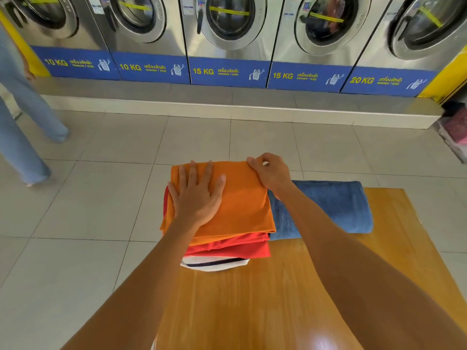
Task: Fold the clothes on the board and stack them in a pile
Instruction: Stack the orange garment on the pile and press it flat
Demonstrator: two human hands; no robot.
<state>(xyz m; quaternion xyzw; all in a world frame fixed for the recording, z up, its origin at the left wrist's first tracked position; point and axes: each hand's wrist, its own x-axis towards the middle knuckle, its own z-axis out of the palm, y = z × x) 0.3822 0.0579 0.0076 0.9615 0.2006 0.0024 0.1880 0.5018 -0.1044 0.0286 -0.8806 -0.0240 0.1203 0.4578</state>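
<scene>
A folded orange garment (242, 203) lies on top of a pile at the far left end of the wooden board (265, 299). Under it are a red garment (235, 248) and a white piece with dark and red stripes (214, 264). My left hand (197, 195) rests flat on the orange garment with its fingers spread. My right hand (271, 173) pinches the orange garment's far right corner. A folded blue towel (336, 208) lies on the board just right of the pile, partly under my right forearm.
A row of steel washing machines (230, 39) with blue labels lines the far wall above a low step. A person in light blue trousers (22, 127) walks on the tiled floor at the left. A pink and dark bundle (454, 127) sits at the right edge.
</scene>
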